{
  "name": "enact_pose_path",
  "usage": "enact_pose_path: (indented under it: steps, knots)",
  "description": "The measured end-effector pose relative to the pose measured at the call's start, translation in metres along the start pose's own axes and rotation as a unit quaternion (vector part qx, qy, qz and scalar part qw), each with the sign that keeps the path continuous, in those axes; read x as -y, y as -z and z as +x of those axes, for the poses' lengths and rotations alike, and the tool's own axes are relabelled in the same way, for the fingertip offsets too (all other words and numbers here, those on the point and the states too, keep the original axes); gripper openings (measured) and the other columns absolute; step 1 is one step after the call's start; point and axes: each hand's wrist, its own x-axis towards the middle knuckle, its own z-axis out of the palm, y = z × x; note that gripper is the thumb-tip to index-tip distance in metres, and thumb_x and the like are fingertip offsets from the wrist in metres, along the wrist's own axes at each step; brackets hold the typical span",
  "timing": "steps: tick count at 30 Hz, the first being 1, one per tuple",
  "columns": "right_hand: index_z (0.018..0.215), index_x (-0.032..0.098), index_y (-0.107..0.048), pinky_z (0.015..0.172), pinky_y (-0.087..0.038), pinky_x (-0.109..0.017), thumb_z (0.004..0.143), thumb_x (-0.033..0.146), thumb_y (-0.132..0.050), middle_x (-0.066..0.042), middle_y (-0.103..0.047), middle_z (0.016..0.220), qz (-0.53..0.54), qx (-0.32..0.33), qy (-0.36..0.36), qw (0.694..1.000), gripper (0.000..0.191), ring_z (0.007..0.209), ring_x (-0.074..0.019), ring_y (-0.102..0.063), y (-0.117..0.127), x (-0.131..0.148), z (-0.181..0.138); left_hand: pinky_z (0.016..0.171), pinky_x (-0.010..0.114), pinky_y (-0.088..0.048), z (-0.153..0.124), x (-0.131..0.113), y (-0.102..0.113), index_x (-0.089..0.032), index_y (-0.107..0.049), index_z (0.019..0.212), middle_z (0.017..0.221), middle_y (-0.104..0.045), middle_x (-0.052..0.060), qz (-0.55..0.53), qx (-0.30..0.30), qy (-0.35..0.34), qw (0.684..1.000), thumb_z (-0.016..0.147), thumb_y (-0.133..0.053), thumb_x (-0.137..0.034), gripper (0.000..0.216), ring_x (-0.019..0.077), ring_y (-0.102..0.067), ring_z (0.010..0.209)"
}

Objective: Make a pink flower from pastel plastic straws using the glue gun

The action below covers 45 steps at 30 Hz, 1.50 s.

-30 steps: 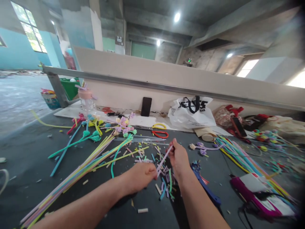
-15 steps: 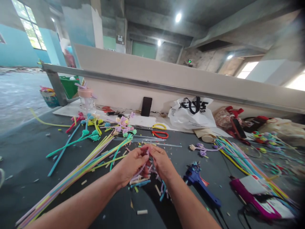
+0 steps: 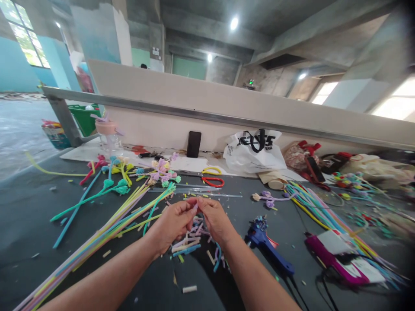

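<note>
Both my hands meet over the dark grey table (image 3: 39, 216). My left hand (image 3: 171, 224) and my right hand (image 3: 215, 220) pinch the same short lilac fuzzy stick (image 3: 195, 208) between their fingertips, fingers closed. Below them lies a heap of short cut stick pieces (image 3: 191, 244) in pink, blue and green. A long bundle of pastel sticks (image 3: 106, 229) runs from my left forearm toward the back of the table.
A blue glue gun (image 3: 269, 248) lies right of my right wrist. Beyond it sit a magenta box (image 3: 337, 259) and another stick bundle (image 3: 317, 207). Finished stick flowers (image 3: 162, 170), scissors (image 3: 210, 176), a black phone (image 3: 193, 144) and a white bag (image 3: 254, 151) line the back.
A second ago my hands were apart, stretching a lilac stick over the heap. They came together and now pinch it at one point; the view has shifted slightly.
</note>
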Motion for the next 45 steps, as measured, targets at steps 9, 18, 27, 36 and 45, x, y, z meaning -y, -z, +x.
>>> enact_pose_path:
  steps: [9, 18, 27, 36, 45]
  knots:
    - [0.08, 0.017, -0.072, 0.068, -0.044, -0.029, 0.076, 0.043, -0.058, -0.001, -0.065, 0.065, -0.06, 0.002, 0.021, 0.998, 0.03, 0.067, -0.0158, -0.058, -0.001, 0.0, 0.0, 0.032, 0.016, -0.015, -0.002, -0.005, 0.003, -0.016, -0.046, 0.059, 0.043, -0.039, -0.008, 0.065, 0.006, -0.013, 0.998, 0.077, -0.049, -0.049, 0.038, 0.0018, -0.023, 0.031]
    - [0.137, 0.029, -0.025, 0.1, -0.019, -0.05, 0.054, 0.049, -0.073, -0.009, -0.032, 0.14, -0.497, 0.139, 0.082, 0.853, 0.098, 0.126, -0.0319, -0.026, 0.017, 0.022, -0.007, 0.03, 0.01, -0.012, 0.012, -0.02, 0.053, -0.013, -0.055, 0.081, 0.049, -0.044, -0.007, -0.155, -0.02, -0.017, 0.987, 0.076, -0.059, -0.033, 0.021, -0.0021, -0.022, 0.03]
    - [0.138, 0.035, -0.017, 0.1, 0.001, -0.058, 0.049, 0.044, -0.076, -0.007, -0.008, 0.149, -0.576, 0.333, 0.057, 0.745, 0.107, 0.132, -0.0384, -0.006, -0.009, 0.023, -0.035, 0.027, 0.01, -0.013, 0.021, -0.012, 0.072, -0.014, -0.052, 0.087, 0.048, -0.041, -0.009, -0.228, -0.006, 0.008, 0.974, 0.079, -0.053, -0.028, 0.016, -0.0015, -0.017, 0.028]
    - [0.079, 0.023, -0.07, 0.067, -0.04, -0.027, 0.072, 0.017, -0.054, -0.001, -0.07, 0.074, -0.539, 0.109, 0.03, 0.835, 0.019, 0.069, -0.0163, -0.061, 0.04, 0.028, 0.002, 0.027, 0.008, -0.018, 0.019, -0.005, 0.062, -0.013, -0.051, 0.08, 0.057, -0.048, -0.005, -0.225, 0.038, 0.051, 0.972, 0.079, -0.053, -0.024, 0.011, -0.0015, -0.029, 0.033]
    - [0.063, 0.019, -0.068, 0.073, -0.031, -0.039, 0.057, 0.015, -0.068, -0.003, -0.066, 0.061, -0.673, 0.214, -0.029, 0.708, 0.007, 0.061, -0.0198, -0.058, 0.024, 0.033, -0.015, 0.026, 0.008, -0.015, 0.031, 0.003, 0.036, -0.015, -0.046, 0.068, 0.056, -0.05, -0.004, -0.171, 0.06, 0.073, 0.981, 0.075, -0.058, -0.019, 0.014, -0.0014, -0.029, 0.032]
